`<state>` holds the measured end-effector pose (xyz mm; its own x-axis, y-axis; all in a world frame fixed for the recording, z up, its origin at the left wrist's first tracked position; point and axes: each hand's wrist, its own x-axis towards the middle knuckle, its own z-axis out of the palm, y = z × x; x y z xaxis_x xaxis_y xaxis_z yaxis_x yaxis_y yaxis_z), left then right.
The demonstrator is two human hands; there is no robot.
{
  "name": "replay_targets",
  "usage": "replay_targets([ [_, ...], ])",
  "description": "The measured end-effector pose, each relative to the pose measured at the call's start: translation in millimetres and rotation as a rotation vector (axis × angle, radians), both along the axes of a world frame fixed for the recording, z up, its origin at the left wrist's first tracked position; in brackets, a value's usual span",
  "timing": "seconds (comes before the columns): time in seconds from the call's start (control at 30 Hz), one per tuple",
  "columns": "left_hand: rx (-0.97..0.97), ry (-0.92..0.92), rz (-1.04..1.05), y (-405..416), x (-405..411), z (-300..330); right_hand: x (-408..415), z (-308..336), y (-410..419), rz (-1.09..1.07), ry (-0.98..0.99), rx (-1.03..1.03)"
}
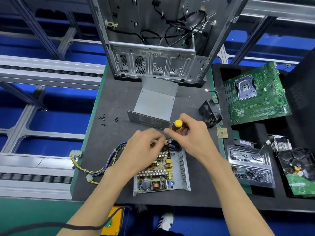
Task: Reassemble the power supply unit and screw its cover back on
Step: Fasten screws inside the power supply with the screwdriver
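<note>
The open power supply unit (185,169) lies on the dark mat, its circuit board (158,174) bare. My right hand (192,133) grips a yellow-handled screwdriver (176,124), upright, its tip down at the board's far end. My left hand (144,149) lies over the far part of the board, fingertips curled beside the tip; whether they pinch anything is hidden. The grey metal cover (155,103) stands apart behind the unit. Several black screws (103,118) lie loose at the left. The unit's cable bundle (95,171) trails left.
An empty computer case (153,65) stands at the back. A black fan (210,113) and a CPU chip (222,133) lie right of the cover. Further right are a green motherboard (255,96), a clear plastic parts tray (249,166) and a hard drive (296,169).
</note>
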<state>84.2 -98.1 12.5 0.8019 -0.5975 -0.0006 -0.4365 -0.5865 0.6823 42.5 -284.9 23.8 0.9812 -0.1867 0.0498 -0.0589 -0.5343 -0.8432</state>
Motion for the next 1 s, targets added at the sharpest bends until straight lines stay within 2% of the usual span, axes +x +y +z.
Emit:
replay_targets([
  [0.07,-0.251,0.070,0.159,-5,2,8,1,0,3,-0.006,-0.007,0.014],
  [0.13,-0.374,0.076,0.209,-14,2,21,4,-3,4,-0.009,-0.002,-0.019],
  [0.23,-0.334,-0.056,0.135,-30,3,36,9,-7,6,-0.045,0.085,-0.079],
  [0.3,-0.303,-0.125,0.091,-33,5,42,7,-5,4,-0.021,0.068,-0.085],
  [0.5,-0.223,-0.076,-0.138,-29,10,50,-2,0,1,0.109,-0.030,-0.045],
  [0.67,-0.289,-0.101,0.011,-35,5,54,0,-15,-6,0.029,0.018,-0.058],
  [0.87,-0.245,-0.109,-0.152,-33,8,62,-3,-7,-6,0.071,-0.037,-0.012],
  [1.0,-0.260,-0.083,-0.029,-37,6,62,0,-7,-3,0.026,0.010,-0.050],
])
